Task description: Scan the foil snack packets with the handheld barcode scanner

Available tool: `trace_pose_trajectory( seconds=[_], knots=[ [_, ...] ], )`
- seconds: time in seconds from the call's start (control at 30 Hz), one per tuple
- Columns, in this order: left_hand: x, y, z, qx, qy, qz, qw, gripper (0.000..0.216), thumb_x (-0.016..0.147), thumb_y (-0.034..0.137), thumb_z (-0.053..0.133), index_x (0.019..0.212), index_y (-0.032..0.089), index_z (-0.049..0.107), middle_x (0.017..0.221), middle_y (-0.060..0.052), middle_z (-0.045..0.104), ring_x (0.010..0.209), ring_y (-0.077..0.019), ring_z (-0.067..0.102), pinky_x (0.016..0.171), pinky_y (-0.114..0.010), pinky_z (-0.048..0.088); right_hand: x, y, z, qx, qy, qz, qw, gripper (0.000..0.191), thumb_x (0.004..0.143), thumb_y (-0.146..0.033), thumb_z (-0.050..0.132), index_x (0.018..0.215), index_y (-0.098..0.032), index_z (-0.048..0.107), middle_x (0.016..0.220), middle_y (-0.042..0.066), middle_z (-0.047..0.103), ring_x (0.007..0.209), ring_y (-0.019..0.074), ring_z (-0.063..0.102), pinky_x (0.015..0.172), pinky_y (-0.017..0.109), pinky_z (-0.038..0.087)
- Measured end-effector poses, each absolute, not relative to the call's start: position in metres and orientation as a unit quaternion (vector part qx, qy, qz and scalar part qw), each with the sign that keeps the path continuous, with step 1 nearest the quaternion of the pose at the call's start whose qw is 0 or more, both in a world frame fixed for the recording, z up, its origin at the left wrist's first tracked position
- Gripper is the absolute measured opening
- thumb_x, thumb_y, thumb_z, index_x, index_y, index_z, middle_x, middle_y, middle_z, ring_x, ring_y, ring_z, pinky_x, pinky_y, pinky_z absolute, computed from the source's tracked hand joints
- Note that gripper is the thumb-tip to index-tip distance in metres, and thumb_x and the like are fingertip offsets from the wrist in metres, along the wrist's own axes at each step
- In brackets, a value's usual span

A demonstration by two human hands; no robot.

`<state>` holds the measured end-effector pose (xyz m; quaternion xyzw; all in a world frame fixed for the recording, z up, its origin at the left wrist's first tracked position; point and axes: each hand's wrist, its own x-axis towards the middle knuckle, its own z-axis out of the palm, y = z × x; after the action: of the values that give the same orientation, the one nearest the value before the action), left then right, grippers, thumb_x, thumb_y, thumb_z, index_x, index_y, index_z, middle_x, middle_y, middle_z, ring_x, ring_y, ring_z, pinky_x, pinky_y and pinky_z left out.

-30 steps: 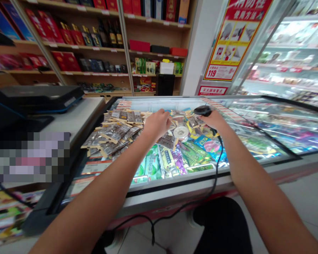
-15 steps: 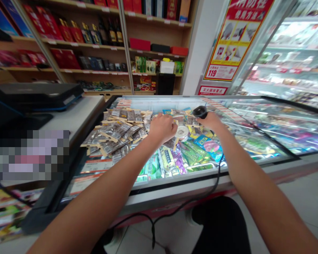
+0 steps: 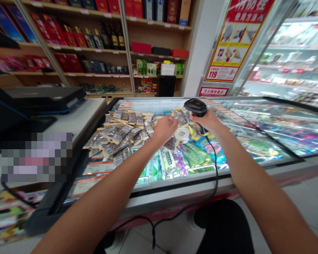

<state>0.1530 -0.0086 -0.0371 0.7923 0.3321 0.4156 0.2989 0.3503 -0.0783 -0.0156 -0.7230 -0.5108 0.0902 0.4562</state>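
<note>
My left hand (image 3: 166, 127) is closed, fingers pinched, over the glass top of a freezer chest. At its fingertips is a small clear packet (image 3: 182, 115) with dark contents and beige edges, seemingly pinched there; the contact is partly hidden. In my right hand (image 3: 208, 121) is a black handheld barcode scanner (image 3: 195, 105), its head tilted toward the left hand. A black cord (image 3: 216, 165) hangs from its handle over the chest's front edge. To the left lies a pile of similar packets (image 3: 122, 132). A round white-rimmed disc (image 3: 181, 133) sits below the hands.
Under the freezer glass (image 3: 257, 141) lie colourful bags. On the left, a counter (image 3: 88, 109) carries a dark flat device (image 3: 45, 97) and a blurred-out item (image 3: 39, 158). Shelves (image 3: 159, 53) with boxes and bottles stand behind, beside a red fire-hydrant poster (image 3: 234, 38).
My right hand has raised the scanner, and its head has swung up and left. The left hand has shifted slightly right, and the packet beside its fingertips now shows more clearly.
</note>
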Motion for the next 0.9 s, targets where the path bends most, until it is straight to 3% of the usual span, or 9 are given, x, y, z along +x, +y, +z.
trace_pose_trajectory(
  seconds=[0.1, 0.2, 0.33, 0.43, 0.57, 0.9],
  knots=[
    [0.159, -0.006, -0.036, 0.703, 0.334, 0.431, 0.457, 0.022, 0.088, 0.039, 0.066, 0.077, 0.019, 0.066, 0.064, -0.004, 0.066, 0.061, -0.0187, 0.063, 0.062, -0.028, 0.048, 0.339, -0.079, -0.018, -0.641, -0.558, 0.133, 0.51, 0.029, 0.071, -0.041, 0.076, 0.082, -0.016, 0.067, 0.066, -0.001, 0.063, 0.058, 0.0126, 0.054, 0.058, 0.026, 0.045],
    [0.16, -0.003, -0.033, 0.613, 0.333, 0.469, 0.541, 0.015, 0.087, 0.031, 0.069, 0.08, 0.019, 0.064, 0.059, 0.002, 0.058, 0.05, -0.0132, 0.053, 0.052, -0.024, 0.042, 0.329, -0.084, -0.015, -0.637, -0.579, 0.164, 0.482, 0.031, 0.072, -0.044, 0.075, 0.082, -0.015, 0.068, 0.06, 0.0, 0.061, 0.052, 0.0126, 0.054, 0.052, 0.025, 0.044],
    [0.154, 0.004, -0.03, 0.543, 0.358, 0.546, 0.528, 0.021, 0.088, 0.022, 0.065, 0.07, 0.02, 0.054, 0.055, 0.006, 0.048, 0.047, -0.0092, 0.046, 0.049, -0.02, 0.037, 0.32, -0.096, -0.003, -0.661, -0.585, 0.179, 0.434, 0.029, 0.074, -0.04, 0.073, 0.088, -0.015, 0.071, 0.062, 0.003, 0.066, 0.047, 0.0136, 0.056, 0.044, 0.025, 0.043],
    [0.149, 0.01, -0.03, 0.488, 0.373, 0.577, 0.538, 0.019, 0.09, 0.021, 0.061, 0.074, 0.021, 0.051, 0.059, 0.007, 0.05, 0.049, -0.0086, 0.046, 0.05, -0.019, 0.037, 0.314, -0.103, 0.004, -0.657, -0.612, 0.194, 0.395, 0.019, 0.075, -0.032, 0.07, 0.085, -0.016, 0.069, 0.069, 0.006, 0.071, 0.049, 0.0138, 0.059, 0.044, 0.025, 0.046],
    [0.147, 0.015, -0.032, 0.456, 0.374, 0.589, 0.553, 0.018, 0.09, 0.023, 0.06, 0.076, 0.022, 0.049, 0.059, 0.007, 0.05, 0.048, -0.0089, 0.045, 0.052, -0.02, 0.038, 0.31, -0.107, 0.006, -0.683, -0.616, 0.186, 0.345, 0.015, 0.076, -0.029, 0.068, 0.084, -0.016, 0.069, 0.058, 0.003, 0.066, 0.046, 0.0151, 0.058, 0.046, 0.027, 0.047],
    [0.147, 0.014, -0.033, 0.469, 0.347, 0.601, 0.546, 0.012, 0.09, 0.022, 0.06, 0.079, 0.021, 0.054, 0.069, 0.003, 0.063, 0.06, -0.0095, 0.057, 0.059, -0.018, 0.044, 0.317, -0.102, -0.001, -0.673, -0.614, 0.198, 0.362, 0.013, 0.073, -0.027, 0.069, 0.081, -0.016, 0.066, 0.054, 0.002, 0.064, 0.045, 0.0151, 0.057, 0.045, 0.027, 0.047]
  ],
)
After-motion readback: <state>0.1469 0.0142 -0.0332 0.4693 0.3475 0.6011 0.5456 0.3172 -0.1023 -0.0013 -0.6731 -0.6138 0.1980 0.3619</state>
